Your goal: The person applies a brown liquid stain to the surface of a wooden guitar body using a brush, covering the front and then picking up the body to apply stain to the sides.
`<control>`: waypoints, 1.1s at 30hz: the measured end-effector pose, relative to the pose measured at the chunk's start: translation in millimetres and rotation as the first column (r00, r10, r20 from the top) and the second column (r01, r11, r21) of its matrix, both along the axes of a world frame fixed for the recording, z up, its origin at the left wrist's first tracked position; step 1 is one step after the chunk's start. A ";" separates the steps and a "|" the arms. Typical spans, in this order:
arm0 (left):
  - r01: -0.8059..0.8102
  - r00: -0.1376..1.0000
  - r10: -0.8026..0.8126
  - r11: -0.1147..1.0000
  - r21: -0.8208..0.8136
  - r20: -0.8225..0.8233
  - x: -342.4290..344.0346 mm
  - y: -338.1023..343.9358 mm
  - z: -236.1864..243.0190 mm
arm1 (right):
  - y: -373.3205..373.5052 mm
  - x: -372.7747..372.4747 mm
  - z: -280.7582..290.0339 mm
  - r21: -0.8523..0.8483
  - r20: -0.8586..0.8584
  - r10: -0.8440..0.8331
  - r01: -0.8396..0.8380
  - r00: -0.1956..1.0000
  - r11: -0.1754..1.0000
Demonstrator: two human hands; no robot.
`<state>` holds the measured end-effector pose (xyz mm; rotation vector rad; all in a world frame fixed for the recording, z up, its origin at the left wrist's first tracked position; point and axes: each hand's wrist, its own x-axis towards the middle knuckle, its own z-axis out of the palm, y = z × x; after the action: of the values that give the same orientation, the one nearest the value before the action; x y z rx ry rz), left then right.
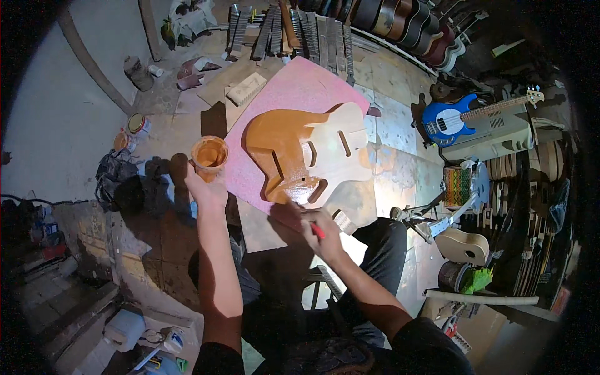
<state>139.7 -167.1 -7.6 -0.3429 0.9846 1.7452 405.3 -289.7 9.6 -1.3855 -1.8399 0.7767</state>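
Note:
An electric guitar body (pixel 342 164) lies flat on a pink board (pixel 250 181) in front of me. Its left part is coated a wet, shiny orange-brown, while the right part is pale bare wood with several routed cavities. My left hand (pixel 207 187) is wrapped round a small plastic cup (pixel 210 154) of orange-brown liquid, left of the body. Closed on a paintbrush (pixel 319 231) with a red handle, my right hand (pixel 324 236) is at the body's near edge. The brush tip is at the coated lower-left corner; blur hides whether it touches.
A pale block (pixel 247 89) sits beyond the board, with rows of guitar necks (pixel 306 34) behind. At right, a blue bass guitar (pixel 451 120) leans on a grey case. An open tin (pixel 138 124) and a black plastic bag (pixel 116 172) are at left. My knees flank the near side.

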 end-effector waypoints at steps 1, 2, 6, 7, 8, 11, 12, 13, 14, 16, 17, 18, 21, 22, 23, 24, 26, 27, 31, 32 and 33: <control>0.001 1.000 -0.001 1.000 0.005 0.000 -2.1 0.0 -0.9 | -3.2 9.4 -0.3 0.000 0.030 -0.039 0.039 0.999 0.999; -0.004 1.000 0.003 1.000 0.005 0.003 -2.4 1.1 -0.1 | -7.0 20.0 2.6 0.002 0.063 -0.080 0.080 0.995 0.997; 0.012 1.000 -0.012 1.000 -0.003 -0.028 -3.1 -2.5 1.4 | -17.9 19.1 16.9 0.112 0.071 -0.139 0.130 0.988 0.985; 0.024 0.999 -0.024 1.000 0.002 -0.043 -1.6 -2.3 3.2 | -17.1 10.9 15.3 0.128 0.027 -0.092 0.088 0.995 0.988; 0.014 1.000 -0.013 1.000 0.001 -0.026 -0.1 -0.9 2.7 | -16.3 0.7 11.7 0.145 -0.017 -0.045 0.047 0.999 0.988; -0.011 1.000 0.011 1.000 -0.006 0.009 3.8 2.1 0.7 | -15.9 0.9 -12.8 0.067 -0.015 -0.100 0.101 0.995 0.993; -0.014 1.000 0.014 1.000 -0.007 0.013 6.0 2.8 0.6 | -19.3 7.5 -21.7 0.040 0.002 -0.141 0.141 0.990 0.989; -0.029 1.000 0.029 1.000 -0.010 0.011 1.7 1.6 -0.2 | -21.2 15.2 -15.8 0.054 -0.003 -0.152 0.152 0.988 0.987; -0.027 1.000 0.027 1.000 0.005 0.011 0.9 1.8 -1.4 | -30.1 27.0 -13.2 0.043 0.019 -0.195 0.194 0.981 0.980; -0.021 1.000 0.020 0.999 0.035 0.010 -2.6 1.3 -4.4 | -45.7 45.7 -1.6 -0.034 0.085 -0.325 0.328 0.942 0.944; -0.001 1.000 0.002 0.998 0.057 -0.020 -5.3 0.0 -12.0 | -49.7 48.5 4.3 -0.084 0.077 -0.382 0.388 0.921 0.918; 0.019 0.999 -0.015 0.997 0.078 -0.051 -7.7 -2.1 -22.8 | -52.8 49.3 7.8 -0.134 0.073 -0.437 0.443 0.896 0.886; 0.038 0.997 -0.035 0.998 0.042 -0.072 -1.1 0.0 -26.2 | -47.7 32.6 4.6 0.036 -0.085 -0.365 0.369 0.927 0.929; 0.031 0.997 -0.030 0.999 0.013 -0.074 -1.9 0.3 -24.5 | -42.5 18.4 10.7 0.032 -0.091 -0.329 0.333 0.940 0.943; 0.032 0.997 -0.030 0.999 0.024 -0.071 -1.6 0.7 -25.8 | -35.5 13.7 2.9 0.075 -0.122 -0.245 0.255 0.962 0.964; 0.032 0.997 -0.030 0.999 0.035 -0.068 -0.3 1.3 -28.1 | -35.6 18.8 -1.5 0.035 -0.090 -0.283 0.287 0.955 0.957; 0.042 0.997 -0.039 0.998 0.041 -0.071 -1.7 1.1 -25.9 | -38.3 34.3 -11.3 -0.045 -0.022 -0.355 0.354 0.935 0.934; 0.055 0.996 -0.052 0.998 0.040 -0.072 0.8 1.5 -22.1 | -42.3 48.6 -19.0 -0.050 -0.085 -0.396 0.393 0.914 0.918; 0.040 0.997 -0.039 0.999 0.011 -0.070 -7.1 -1.1 -35.3 | -47.3 55.1 -2.1 -0.095 -0.057 -0.440 0.434 0.896 0.896; 0.041 0.997 -0.040 0.999 0.021 -0.066 -8.3 -1.6 -39.2 | -39.7 43.2 7.8 0.067 -0.049 -0.348 0.351 0.936 0.934; 0.042 0.997 -0.040 0.999 0.031 -0.063 -9.7 -2.7 -43.0 | -31.9 28.7 13.7 0.100 -0.088 -0.294 0.302 0.952 0.948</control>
<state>130.1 -169.8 -50.6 -0.2470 1.0003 1.7421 434.0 -321.6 23.4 -1.4969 -1.5454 0.5513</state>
